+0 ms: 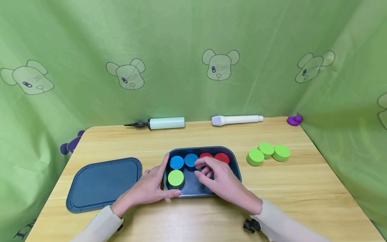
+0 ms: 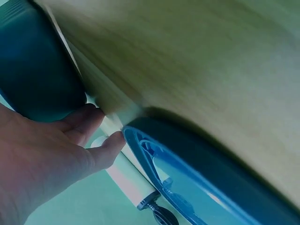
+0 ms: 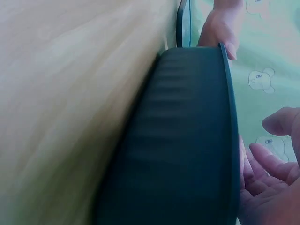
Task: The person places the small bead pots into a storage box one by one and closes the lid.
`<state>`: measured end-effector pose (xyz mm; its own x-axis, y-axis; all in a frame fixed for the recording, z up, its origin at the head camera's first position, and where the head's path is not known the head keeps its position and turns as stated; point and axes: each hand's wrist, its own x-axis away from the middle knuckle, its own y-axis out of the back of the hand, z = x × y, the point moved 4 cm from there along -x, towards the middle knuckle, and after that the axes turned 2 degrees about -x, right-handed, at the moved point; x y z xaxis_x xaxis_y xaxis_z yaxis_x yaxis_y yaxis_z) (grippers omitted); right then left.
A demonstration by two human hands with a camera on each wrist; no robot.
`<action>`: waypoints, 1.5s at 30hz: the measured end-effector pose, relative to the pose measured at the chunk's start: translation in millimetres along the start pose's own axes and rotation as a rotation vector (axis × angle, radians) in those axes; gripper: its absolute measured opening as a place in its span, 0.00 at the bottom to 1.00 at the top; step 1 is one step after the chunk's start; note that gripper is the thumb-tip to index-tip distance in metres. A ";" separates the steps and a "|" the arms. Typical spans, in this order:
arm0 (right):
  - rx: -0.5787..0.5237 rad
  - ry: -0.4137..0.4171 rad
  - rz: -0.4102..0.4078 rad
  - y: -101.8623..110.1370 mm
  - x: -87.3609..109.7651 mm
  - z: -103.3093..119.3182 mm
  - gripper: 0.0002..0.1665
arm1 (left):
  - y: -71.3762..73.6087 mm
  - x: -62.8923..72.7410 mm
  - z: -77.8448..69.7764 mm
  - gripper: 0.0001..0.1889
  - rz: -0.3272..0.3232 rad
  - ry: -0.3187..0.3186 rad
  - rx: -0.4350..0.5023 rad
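Observation:
My left hand (image 1: 152, 185) spans the left end of a dark blue rectangular tray (image 1: 205, 195). Its fingers lie along the side and the thumb rests at the front rim. Over the tray's middle, my right hand (image 1: 219, 176) has loosely bent fingers, thumb apart from them, and nothing held. In the right wrist view, my right hand (image 3: 276, 176) shows beyond the tray's wall (image 3: 187, 131). Inside the back row are two blue discs (image 1: 176, 162) and two red discs (image 1: 222, 158), one partly hidden by my right hand. A green disc (image 1: 176, 178) sits front left.
Left of the tray lies a flat dark blue lid (image 1: 105, 183). Several green discs (image 1: 266, 150) form a group on the right. Along the back edge lie a hand pump (image 1: 166, 123) and a white microphone (image 1: 239, 120), before a green curtain (image 1: 175, 67).

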<state>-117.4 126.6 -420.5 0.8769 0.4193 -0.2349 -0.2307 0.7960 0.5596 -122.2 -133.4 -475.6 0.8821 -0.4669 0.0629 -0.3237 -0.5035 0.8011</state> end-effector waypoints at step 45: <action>0.201 -0.139 -0.279 130.8 51.1 -85.6 0.14 | -2.3 0.4 1.7 0.70 0.012 0.024 0.029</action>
<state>-138.9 289.5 -427.3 0.9466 0.1240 -0.2975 0.1003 0.7639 0.6375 -121.6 -133.7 -478.4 0.8858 -0.4558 0.0872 -0.3441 -0.5189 0.7826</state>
